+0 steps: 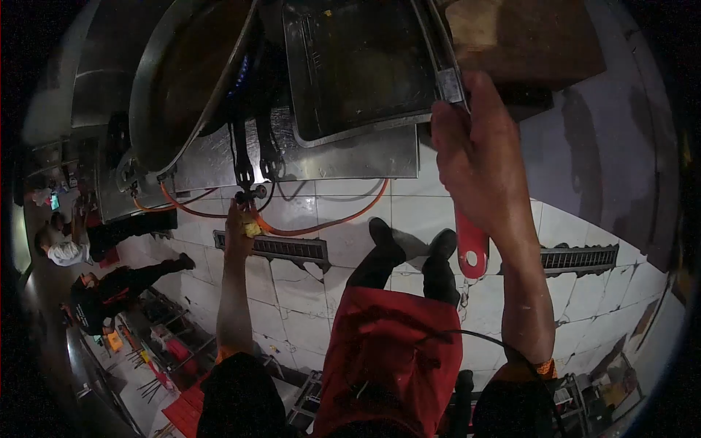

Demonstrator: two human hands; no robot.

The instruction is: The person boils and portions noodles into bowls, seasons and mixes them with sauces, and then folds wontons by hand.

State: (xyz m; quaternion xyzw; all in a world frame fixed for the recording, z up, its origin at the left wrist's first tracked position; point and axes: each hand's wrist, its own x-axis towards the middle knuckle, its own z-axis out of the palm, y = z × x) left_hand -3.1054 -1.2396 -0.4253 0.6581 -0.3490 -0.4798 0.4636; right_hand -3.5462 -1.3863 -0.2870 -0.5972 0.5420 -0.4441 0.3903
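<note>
My left hand [239, 232] is closed at the gas valve [252, 194] on the stove front. A small yellow piece [253, 228] shows beside its fingers; I cannot tell what it is. My right hand [478, 150] is wrapped round a red-handled metal utensil [472, 248], whose holed handle end hangs below the fist. Its metal part runs up along the right side of the square pan [365, 131], and its working end is out of view. Dark liquid fills the pan. Left of it stands a large round wok [219, 109], also with dark contents.
A blue flame [241, 77] burns between wok and pan. Orange gas hoses [314, 231] hang below the metal stove edge [350, 164]. Floor drain grates [281, 248] lie in the tiles. Two people [109, 296] are at the left. A wooden block [526, 40] stands at upper right.
</note>
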